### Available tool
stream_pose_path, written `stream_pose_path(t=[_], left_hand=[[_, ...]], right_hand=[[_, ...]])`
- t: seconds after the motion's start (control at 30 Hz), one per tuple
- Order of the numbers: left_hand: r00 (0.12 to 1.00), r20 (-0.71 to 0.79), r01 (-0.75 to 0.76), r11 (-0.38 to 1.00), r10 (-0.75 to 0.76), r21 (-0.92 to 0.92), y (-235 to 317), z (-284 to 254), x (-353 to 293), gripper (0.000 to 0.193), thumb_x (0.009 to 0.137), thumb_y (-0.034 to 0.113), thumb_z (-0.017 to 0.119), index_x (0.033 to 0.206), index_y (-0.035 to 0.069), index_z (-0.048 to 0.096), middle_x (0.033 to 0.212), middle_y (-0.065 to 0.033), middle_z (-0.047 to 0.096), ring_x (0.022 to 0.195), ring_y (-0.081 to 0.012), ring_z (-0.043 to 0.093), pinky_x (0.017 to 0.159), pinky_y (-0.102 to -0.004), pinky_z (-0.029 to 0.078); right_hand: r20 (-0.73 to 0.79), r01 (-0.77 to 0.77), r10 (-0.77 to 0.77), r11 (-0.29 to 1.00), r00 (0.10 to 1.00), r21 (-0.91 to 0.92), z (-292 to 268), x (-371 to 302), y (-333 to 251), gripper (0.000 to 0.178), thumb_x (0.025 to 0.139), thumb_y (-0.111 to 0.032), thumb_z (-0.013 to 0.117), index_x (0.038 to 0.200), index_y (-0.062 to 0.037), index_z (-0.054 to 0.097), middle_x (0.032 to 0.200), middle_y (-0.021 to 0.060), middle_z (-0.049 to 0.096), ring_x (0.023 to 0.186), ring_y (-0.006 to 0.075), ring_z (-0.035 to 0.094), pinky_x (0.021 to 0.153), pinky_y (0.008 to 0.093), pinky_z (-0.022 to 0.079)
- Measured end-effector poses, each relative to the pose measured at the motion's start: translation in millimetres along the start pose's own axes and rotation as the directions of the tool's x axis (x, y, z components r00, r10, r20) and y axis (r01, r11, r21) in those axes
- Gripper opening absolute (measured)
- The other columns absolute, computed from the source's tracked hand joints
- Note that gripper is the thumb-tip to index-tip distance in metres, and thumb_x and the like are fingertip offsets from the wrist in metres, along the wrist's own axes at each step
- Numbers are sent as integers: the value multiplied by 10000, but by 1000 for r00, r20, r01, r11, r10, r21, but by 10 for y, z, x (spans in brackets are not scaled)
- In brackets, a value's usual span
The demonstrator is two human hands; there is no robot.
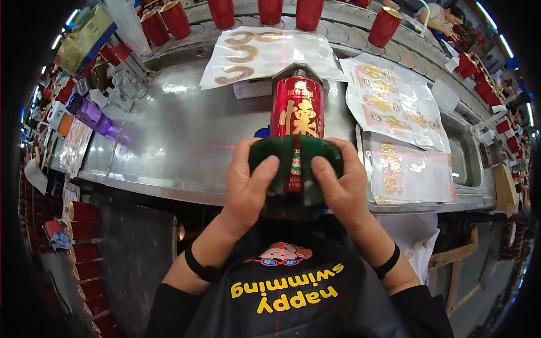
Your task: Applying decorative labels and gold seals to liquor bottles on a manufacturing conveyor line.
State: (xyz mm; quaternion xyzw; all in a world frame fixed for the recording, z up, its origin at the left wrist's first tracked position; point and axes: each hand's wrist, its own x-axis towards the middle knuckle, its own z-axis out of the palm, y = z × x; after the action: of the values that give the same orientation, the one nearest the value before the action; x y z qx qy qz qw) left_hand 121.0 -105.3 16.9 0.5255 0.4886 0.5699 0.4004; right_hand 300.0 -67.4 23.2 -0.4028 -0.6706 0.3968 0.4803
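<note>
A red bottle with a gold label point(297, 110) stands just beyond both hands; clear sheets of gold stickers point(265, 53) lie farther off.

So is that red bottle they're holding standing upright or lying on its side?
Lying on its side: the red cylindrical bottle rests along the steel table, cap end pointing away, while both hands press a dark green pad over it.

A bottle point(297, 112) is lying on the table point(174, 141), its near end sitting between the left hand point(248, 183) and the right hand point(338, 183). Label sheets point(270, 53) are lying beyond it, more sheets point(394, 101) to its right. Cups point(270, 11) are lining the far edge. A tray point(462, 163) is sitting at the right.
</note>
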Motion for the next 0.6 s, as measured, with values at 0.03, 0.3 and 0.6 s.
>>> stream_pose_path(t=[0.03,0.3,0.6], left_hand=[[994,-78,58,986,-71,-154,-89,-39,-15,263,943,149,538,1151,0,478,980,-46,586,874,-89,551,782,-249,475],[992,-121,1,985,-23,-175,-135,-7,36,248,946,159,546,1127,-5,504,974,-40,586,830,-73,531,733,-229,461],[987,-118,63,941,-108,-334,-89,-48,309,245,935,143,556,1123,-5,505,970,-39,595,848,-71,527,753,-243,454]], right_hand=[[-45,-54,53,998,998,-30,-56,-3,102,311,899,-160,635,1139,8,531,893,84,650,803,125,601,717,273,488],[-54,-94,94,996,994,-1,-29,-4,155,280,893,-137,630,1118,5,542,861,76,645,794,119,584,723,270,481],[-90,-169,168,985,982,-14,-111,244,147,303,888,-131,629,1141,8,537,928,60,636,817,118,585,734,265,485]])
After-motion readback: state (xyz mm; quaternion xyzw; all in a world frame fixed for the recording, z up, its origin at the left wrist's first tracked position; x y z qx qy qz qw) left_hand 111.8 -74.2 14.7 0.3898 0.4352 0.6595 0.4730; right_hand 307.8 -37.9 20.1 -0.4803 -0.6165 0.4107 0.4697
